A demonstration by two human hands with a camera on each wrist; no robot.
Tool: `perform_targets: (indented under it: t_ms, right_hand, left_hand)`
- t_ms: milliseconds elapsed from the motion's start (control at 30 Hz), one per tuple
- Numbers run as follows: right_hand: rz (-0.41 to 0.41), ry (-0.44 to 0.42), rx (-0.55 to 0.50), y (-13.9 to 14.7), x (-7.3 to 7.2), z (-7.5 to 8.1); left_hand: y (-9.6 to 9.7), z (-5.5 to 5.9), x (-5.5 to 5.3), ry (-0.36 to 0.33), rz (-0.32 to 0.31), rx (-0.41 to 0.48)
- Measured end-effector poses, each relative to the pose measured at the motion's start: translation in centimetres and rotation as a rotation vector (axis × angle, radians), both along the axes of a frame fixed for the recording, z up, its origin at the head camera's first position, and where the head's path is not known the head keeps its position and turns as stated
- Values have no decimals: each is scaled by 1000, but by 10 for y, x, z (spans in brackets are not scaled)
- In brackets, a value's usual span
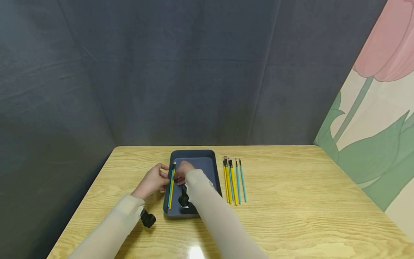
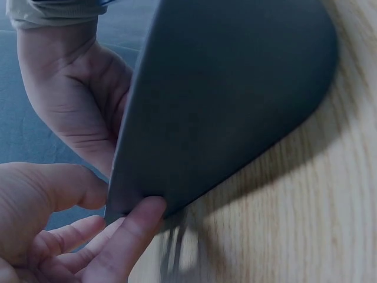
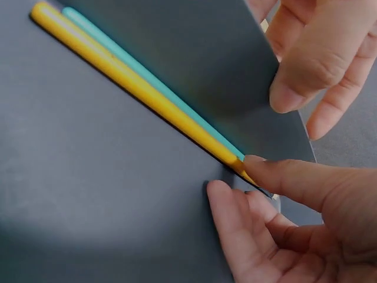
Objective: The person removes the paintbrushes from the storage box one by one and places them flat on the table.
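A dark grey rectangular tray [image 1: 217, 180] lies on the table, and my left hand [image 1: 154, 180] grips its left rim. The left thumb is at the rim, with the fingers against the outer wall [image 2: 206, 106]. Inside the tray, along its left wall, a yellow paintbrush [image 3: 132, 85] and a turquoise paintbrush [image 3: 177, 101] lie side by side, bristle ends away from me. My right hand [image 1: 184, 171] reaches into the tray and pinches the yellow brush near its ferrule, thumb on one side and fingertips on the other. The right hand partly hides the bristle ends in the right wrist view.
Right of the tray, several yellow and blue paintbrushes [image 1: 231, 181] lie in a loose row, two slim turquoise ones [image 1: 242, 181] at its right end. The wooden table [image 1: 307, 201] meets a dark curtain [image 1: 194, 79] at the back and a tulip-patterned panel [image 1: 381, 136] on the right.
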State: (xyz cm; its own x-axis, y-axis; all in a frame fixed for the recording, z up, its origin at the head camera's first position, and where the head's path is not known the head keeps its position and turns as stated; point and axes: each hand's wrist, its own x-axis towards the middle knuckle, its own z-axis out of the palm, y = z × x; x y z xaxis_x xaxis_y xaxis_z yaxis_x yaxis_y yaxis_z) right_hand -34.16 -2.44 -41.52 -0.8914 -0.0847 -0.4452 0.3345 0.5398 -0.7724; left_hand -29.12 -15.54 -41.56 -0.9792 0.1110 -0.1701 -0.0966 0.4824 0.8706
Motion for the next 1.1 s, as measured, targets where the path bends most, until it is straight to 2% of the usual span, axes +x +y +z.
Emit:
perform_targets:
  t_ms: [367, 600, 867, 1100]
  right_hand:
    - [-20, 14, 40, -5, 0, -3]
    - [-36, 11, 4, -5, 0, -4]
    - [-29, 18, -5, -3, 4, -1]
    - [8, 28, -7, -4, -2, -6]
  left_hand:
    - [1, -1, 0, 2, 1, 10]
    - [1, -2, 0, 8, 4, 9]
    - [1, -2, 0, 12, 5, 13]
    - [1, -3, 0, 17, 4, 1]
